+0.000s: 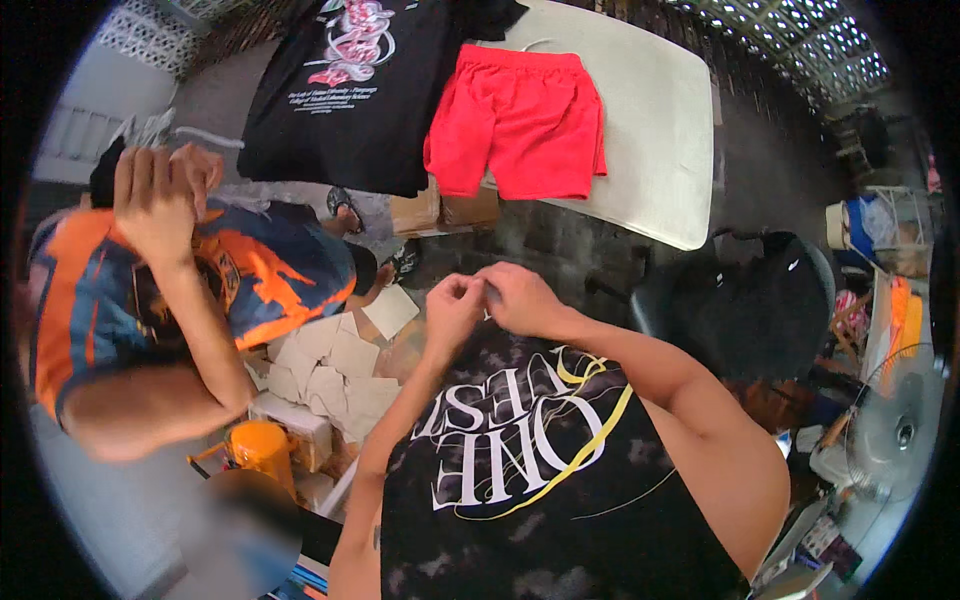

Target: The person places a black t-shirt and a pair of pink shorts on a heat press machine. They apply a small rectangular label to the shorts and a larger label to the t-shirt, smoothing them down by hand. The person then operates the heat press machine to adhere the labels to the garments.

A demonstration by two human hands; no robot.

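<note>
In front of my chest, my left hand and my right hand meet at the fingertips. The thumb and index finger of the left curl together, while the right hand is bent over beside them. Whether something small is pinched between them I cannot tell. Beyond my hands, red shorts are laid flat over the near edge of a pale table. To their left lies a black T-shirt with a pink and white print, also hanging over the edge.
At left is another person in an orange and blue shirt, with a raised hand. Torn cardboard pieces lie near a yellow container. A chair draped in black cloth stands right, beyond it a fan. Cardboard boxes sit under the table.
</note>
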